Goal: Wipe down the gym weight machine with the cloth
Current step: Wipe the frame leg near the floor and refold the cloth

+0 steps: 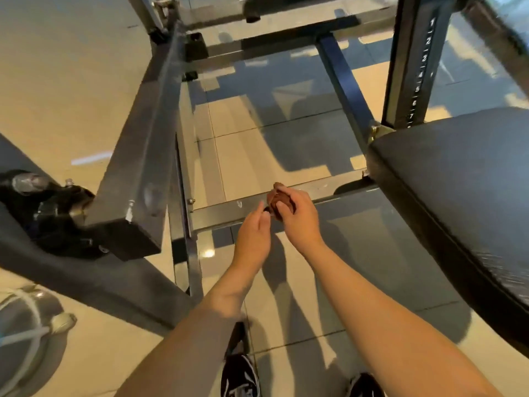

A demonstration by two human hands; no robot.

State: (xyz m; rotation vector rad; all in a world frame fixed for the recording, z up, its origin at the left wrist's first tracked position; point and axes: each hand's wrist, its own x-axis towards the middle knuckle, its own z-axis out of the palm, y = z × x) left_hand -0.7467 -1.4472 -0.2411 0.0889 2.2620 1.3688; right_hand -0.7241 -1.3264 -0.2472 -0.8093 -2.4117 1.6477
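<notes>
A small brown cloth (277,199) is bunched up in my right hand (297,217), whose fingers curl round it. My left hand (253,234) is right beside it with relaxed fingers, its fingertips near the cloth's lower edge; whether they touch it I cannot tell. Both hands hover above a low grey crossbar (217,213) of the weight machine's base frame. A thick grey steel arm (143,156) of the machine slants up on the left. The black padded seat (463,184) fills the right side.
A numbered black adjustment post (415,70) rises behind the seat. A dark blue floor bar (343,81) runs back across the glossy tiled floor. Black pivot hardware (43,204) sits at the left. My two shoes (240,376) stand at the bottom edge.
</notes>
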